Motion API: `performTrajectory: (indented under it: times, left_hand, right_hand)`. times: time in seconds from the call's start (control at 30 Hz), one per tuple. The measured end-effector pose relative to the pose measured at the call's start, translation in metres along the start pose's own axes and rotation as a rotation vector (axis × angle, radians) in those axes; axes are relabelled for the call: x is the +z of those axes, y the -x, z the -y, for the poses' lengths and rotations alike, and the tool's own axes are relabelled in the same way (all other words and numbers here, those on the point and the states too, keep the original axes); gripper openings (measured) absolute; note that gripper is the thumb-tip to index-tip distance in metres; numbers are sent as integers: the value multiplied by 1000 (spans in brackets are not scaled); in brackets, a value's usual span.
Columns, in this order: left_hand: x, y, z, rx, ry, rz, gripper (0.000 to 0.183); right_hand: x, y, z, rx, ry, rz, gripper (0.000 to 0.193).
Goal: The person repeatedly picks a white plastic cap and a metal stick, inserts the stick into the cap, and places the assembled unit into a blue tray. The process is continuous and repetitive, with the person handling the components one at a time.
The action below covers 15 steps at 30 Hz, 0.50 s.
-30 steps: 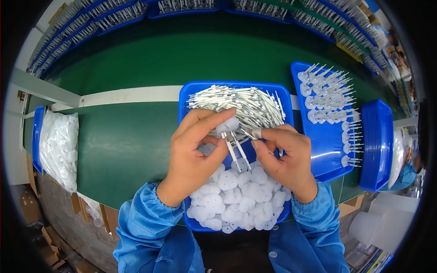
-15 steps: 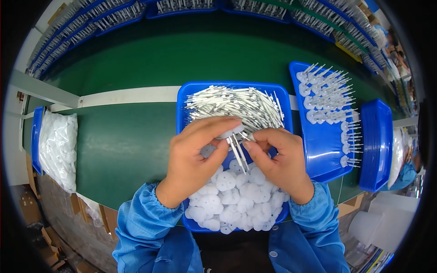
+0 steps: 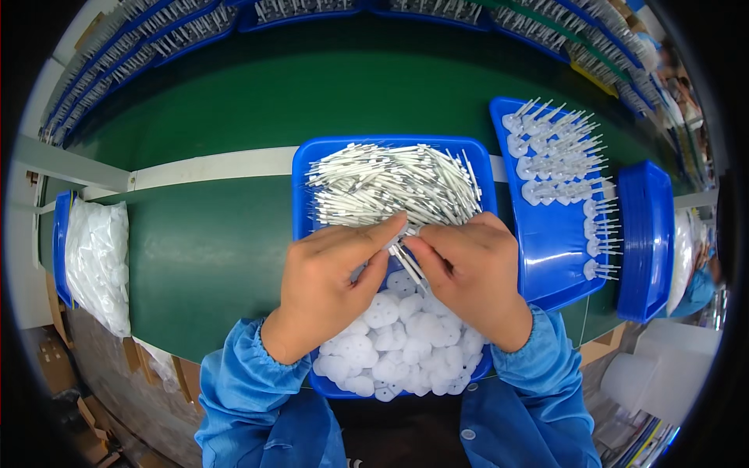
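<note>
My left hand (image 3: 328, 277) pinches a translucent white plastic disc (image 3: 395, 241) between thumb and fingers. Several thin white pins (image 3: 408, 267) stick out of the disc, pointing down and toward me. Against the disc's right side, my right hand (image 3: 474, 269) is closed, thumb and fingertips together; what they grip is mostly hidden, though a pin was at these fingers a moment before. Both hands are over a blue tray (image 3: 299, 187). Its far part holds a heap of loose white pins (image 3: 394, 181), while a pile of white discs (image 3: 398, 343) fills the near part.
To the right, a blue tray (image 3: 552, 269) carries rows of discs with pins (image 3: 555, 152). Beyond it stands a stack of blue trays (image 3: 646, 242). A clear bag of white parts (image 3: 98, 265) lies at the left. Filled trays (image 3: 304, 9) line the green table's (image 3: 312, 86) far side.
My right hand has moved left, up against the disc, and its fingertips have closed in. The disc has tilted and shows less of itself. The whole view has shifted slightly.
</note>
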State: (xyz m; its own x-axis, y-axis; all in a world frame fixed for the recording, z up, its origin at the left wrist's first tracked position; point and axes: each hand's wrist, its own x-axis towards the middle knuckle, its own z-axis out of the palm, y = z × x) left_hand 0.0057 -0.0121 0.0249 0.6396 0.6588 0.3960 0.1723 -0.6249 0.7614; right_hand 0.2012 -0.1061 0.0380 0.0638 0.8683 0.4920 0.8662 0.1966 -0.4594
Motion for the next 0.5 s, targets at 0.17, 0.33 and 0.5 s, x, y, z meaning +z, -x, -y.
performTrajectory:
  times: [0.17,0.33,0.5]
  left_hand:
    - [3,0,-1,8,-14,-43,49]
    - [2,3,-4,-106,99,15,49]
    - [2,1,-5,-127,184,19,56]
  right_hand:
    - [0,-3,5,-12,44,-20,12]
    - [-1,-4,-3,41,-116,10,12]
    - [-7,-3,3,126,-103,11,11]
